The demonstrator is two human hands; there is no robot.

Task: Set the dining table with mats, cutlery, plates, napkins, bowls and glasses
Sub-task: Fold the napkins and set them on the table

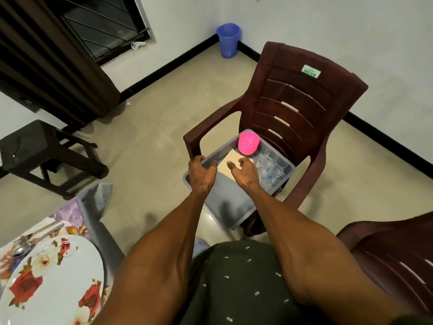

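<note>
A grey plastic bin (228, 207) sits on the seat of a dark red chair (297, 99). Inside it lie a pink bowl (248, 144) upside down at the far end, several clear glasses (273, 167) on the right, and a tan flat napkin or mat (230, 160). My left hand (202, 175) grips the bin's left rim with curled fingers. My right hand (244, 173) hovers over the tan piece with fingers spread and bent, holding nothing. At the lower left, the table carries a floral plate (54, 285) on a floral mat, with a fork and spoon (30, 240) beside it.
A second dark red chair (393, 259) stands at the lower right. A dark stool (46, 156) is on the left, a blue bucket (228, 39) in the far corner. Dark curtains hang at the upper left. Tiled floor lies between table and chair.
</note>
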